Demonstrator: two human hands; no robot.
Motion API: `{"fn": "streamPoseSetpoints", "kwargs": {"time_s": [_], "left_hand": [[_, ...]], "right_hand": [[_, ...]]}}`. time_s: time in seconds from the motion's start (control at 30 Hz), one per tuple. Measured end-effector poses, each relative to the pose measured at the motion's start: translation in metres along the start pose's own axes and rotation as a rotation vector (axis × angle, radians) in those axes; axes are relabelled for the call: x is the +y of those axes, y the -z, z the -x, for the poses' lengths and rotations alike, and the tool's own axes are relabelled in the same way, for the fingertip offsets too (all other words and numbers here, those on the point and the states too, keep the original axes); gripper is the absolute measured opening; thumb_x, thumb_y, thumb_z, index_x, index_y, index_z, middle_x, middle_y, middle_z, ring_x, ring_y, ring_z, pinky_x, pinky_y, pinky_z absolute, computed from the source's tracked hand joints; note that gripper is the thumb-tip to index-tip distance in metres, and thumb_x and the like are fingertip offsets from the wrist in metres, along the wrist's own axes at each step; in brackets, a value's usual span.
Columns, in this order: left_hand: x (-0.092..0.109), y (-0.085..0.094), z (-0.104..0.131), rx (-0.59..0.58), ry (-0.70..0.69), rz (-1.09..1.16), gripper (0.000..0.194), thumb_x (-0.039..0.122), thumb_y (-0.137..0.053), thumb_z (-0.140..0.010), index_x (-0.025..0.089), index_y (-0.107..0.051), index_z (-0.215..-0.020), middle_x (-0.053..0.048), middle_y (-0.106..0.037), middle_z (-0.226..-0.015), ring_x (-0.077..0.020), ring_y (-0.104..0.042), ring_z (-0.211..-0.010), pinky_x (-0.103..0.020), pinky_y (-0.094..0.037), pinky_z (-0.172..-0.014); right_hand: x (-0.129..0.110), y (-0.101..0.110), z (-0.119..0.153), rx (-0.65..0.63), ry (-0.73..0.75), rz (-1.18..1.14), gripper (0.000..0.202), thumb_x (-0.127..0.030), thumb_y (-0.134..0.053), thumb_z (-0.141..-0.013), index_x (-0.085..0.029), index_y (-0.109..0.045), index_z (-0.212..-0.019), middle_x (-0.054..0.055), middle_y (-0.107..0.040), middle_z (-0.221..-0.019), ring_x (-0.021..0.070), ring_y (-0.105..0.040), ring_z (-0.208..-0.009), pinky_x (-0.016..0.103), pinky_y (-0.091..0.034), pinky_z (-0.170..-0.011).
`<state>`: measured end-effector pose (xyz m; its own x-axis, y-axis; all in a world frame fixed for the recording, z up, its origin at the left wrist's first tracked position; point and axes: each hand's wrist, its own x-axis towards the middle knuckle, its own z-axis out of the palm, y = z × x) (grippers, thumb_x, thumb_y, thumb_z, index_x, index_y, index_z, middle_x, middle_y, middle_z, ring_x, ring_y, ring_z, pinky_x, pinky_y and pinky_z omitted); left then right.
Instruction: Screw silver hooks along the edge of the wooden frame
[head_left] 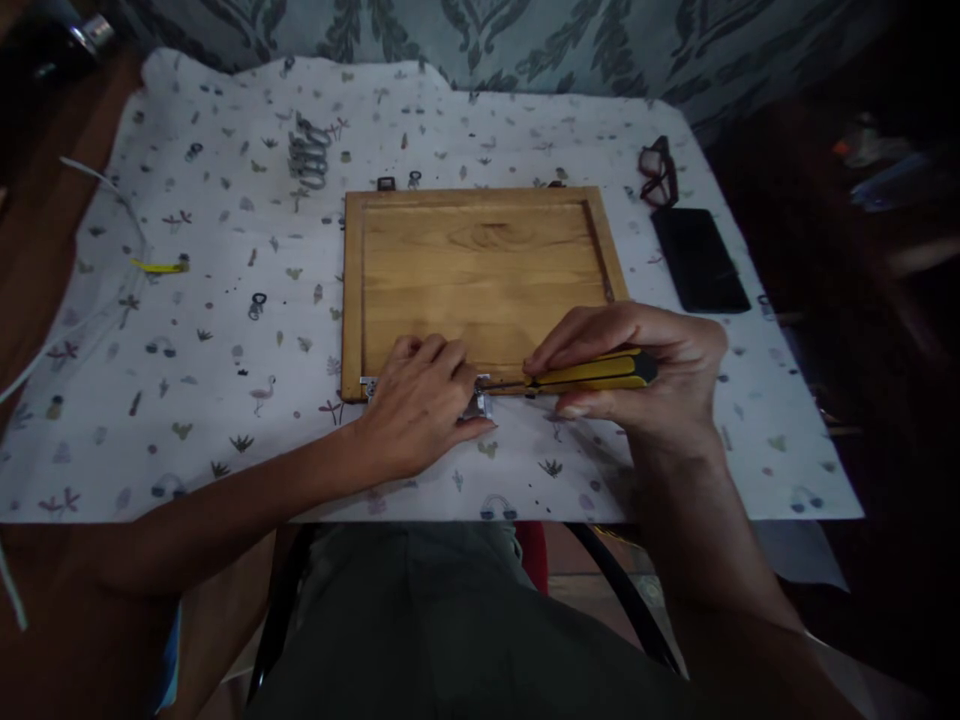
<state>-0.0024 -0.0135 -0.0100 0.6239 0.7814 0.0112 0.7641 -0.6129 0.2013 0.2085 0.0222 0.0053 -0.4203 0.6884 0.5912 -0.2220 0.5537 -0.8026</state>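
A shallow wooden panel with a raised frame (480, 270) lies flat on the patterned table covering. My right hand (660, 365) grips a yellow-and-black screwdriver (600, 373), its shaft pointing left along the panel's near edge. The tip meets a silvery metal hinge-like fitting (478, 402) at that edge. Over the fitting rests my left hand (420, 405), fingers curled down and thumb stretched along the near side. Much of the metal is hidden beneath it; another bit shows left of the fingers. Any screw at the tip is too small to make out.
Eyeglasses (658, 172) and a black phone (701, 260) lie at the right. Grey coiled-looking pieces (309, 155) sit at the back left. A small yellow object (159, 267) and a white cable (135, 215) are at the left. A patterned wall (525, 50) stands behind.
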Motion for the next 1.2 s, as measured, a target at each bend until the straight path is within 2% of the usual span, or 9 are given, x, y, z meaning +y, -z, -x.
{"fn": "streamPoseSetpoints", "kwargs": {"time_s": [0.1, 0.17, 0.3, 0.37, 0.53, 0.67, 0.83, 1.03, 1.2], "left_hand": [[0.000, 0.000, 0.000, 0.006, -0.003, 0.001, 0.048, 0.056, -0.069, -0.093, 0.010, -0.070, -0.109, -0.012, -0.066, -0.109, -0.0314, -0.058, -0.110, -0.045, -0.041, -0.094], [0.000, 0.000, 0.000, 0.002, -0.001, -0.001, 0.048, 0.056, -0.069, -0.092, 0.011, -0.070, -0.109, -0.012, -0.066, -0.109, -0.0315, -0.058, -0.110, -0.045, -0.041, -0.094], [0.000, 0.001, -0.001, -0.021, 0.013, -0.001, 0.050, 0.057, -0.069, -0.092, 0.011, -0.070, -0.110, -0.013, -0.066, -0.109, -0.0318, -0.057, -0.110, -0.045, -0.040, -0.095], [0.000, 0.001, -0.001, -0.022, 0.014, 0.007, 0.050, 0.057, -0.068, -0.093, 0.011, -0.070, -0.111, -0.013, -0.066, -0.110, -0.0316, -0.057, -0.110, -0.045, -0.040, -0.095], [0.000, 0.001, -0.001, -0.013, 0.012, 0.019, 0.048, 0.055, -0.070, -0.092, 0.011, -0.070, -0.110, -0.012, -0.066, -0.110, -0.0318, -0.058, -0.110, -0.044, -0.040, -0.094], [-0.001, -0.001, -0.001, 0.010, 0.005, 0.013, 0.047, 0.055, -0.070, -0.092, 0.011, -0.071, -0.109, -0.012, -0.066, -0.109, -0.0311, -0.058, -0.110, -0.044, -0.040, -0.094], [-0.001, -0.001, -0.001, 0.007, -0.001, 0.009, 0.046, 0.055, -0.068, -0.093, 0.011, -0.070, -0.108, -0.011, -0.066, -0.109, -0.0311, -0.059, -0.110, -0.044, -0.041, -0.094], [0.000, 0.000, 0.000, 0.009, -0.002, -0.003, 0.048, 0.057, -0.069, -0.092, 0.011, -0.070, -0.107, -0.012, -0.066, -0.108, -0.0312, -0.059, -0.109, -0.044, -0.042, -0.093], [-0.001, -0.001, 0.001, 0.019, -0.006, -0.004, 0.047, 0.057, -0.069, -0.092, 0.013, -0.070, -0.107, -0.012, -0.066, -0.108, -0.0305, -0.059, -0.109, -0.043, -0.041, -0.094]], "right_hand": [[0.000, 0.005, 0.003, -0.019, -0.036, 0.028, 0.029, -0.017, -0.092, -0.072, -0.018, -0.080, -0.099, 0.004, -0.080, -0.087, 0.0151, -0.075, -0.080, 0.023, -0.061, -0.071], [-0.002, 0.009, 0.004, -0.045, -0.069, 0.025, 0.034, -0.023, -0.090, -0.076, -0.018, -0.080, -0.108, 0.006, -0.080, -0.092, 0.0161, -0.075, -0.080, 0.025, -0.061, -0.070], [-0.005, 0.012, 0.003, -0.117, -0.069, 0.014, 0.034, -0.024, -0.081, -0.086, -0.020, -0.078, -0.120, 0.007, -0.080, -0.100, 0.0135, -0.073, -0.070, 0.025, -0.060, -0.061], [-0.006, 0.011, 0.001, -0.122, -0.046, 0.064, 0.030, -0.026, -0.082, -0.086, -0.023, -0.081, -0.116, 0.007, -0.080, -0.097, 0.0150, -0.073, -0.070, 0.027, -0.060, -0.061], [-0.007, 0.005, -0.002, -0.040, -0.023, 0.199, 0.025, -0.035, -0.088, -0.078, -0.030, -0.084, -0.102, 0.006, -0.081, -0.088, 0.0231, -0.075, -0.079, 0.036, -0.063, -0.067], [-0.005, 0.004, -0.002, -0.061, 0.038, 0.098, 0.029, -0.024, -0.090, -0.076, -0.022, -0.082, -0.103, 0.006, -0.081, -0.087, 0.0194, -0.077, -0.080, 0.029, -0.062, -0.066], [-0.004, 0.000, 0.000, -0.038, -0.004, 0.037, 0.027, -0.020, -0.092, -0.073, -0.018, -0.079, -0.097, 0.005, -0.080, -0.083, 0.0174, -0.078, -0.078, 0.025, -0.061, -0.064], [-0.003, -0.002, 0.001, 0.025, -0.049, 0.080, 0.024, -0.031, -0.092, -0.073, -0.026, -0.080, -0.093, 0.002, -0.079, -0.079, 0.0171, -0.074, -0.070, 0.027, -0.059, -0.059], [-0.005, 0.007, 0.003, -0.062, -0.076, 0.068, 0.037, -0.036, -0.086, -0.081, -0.031, -0.079, -0.117, 0.002, -0.080, -0.094, 0.0143, -0.072, -0.065, 0.024, -0.057, -0.051]]}}
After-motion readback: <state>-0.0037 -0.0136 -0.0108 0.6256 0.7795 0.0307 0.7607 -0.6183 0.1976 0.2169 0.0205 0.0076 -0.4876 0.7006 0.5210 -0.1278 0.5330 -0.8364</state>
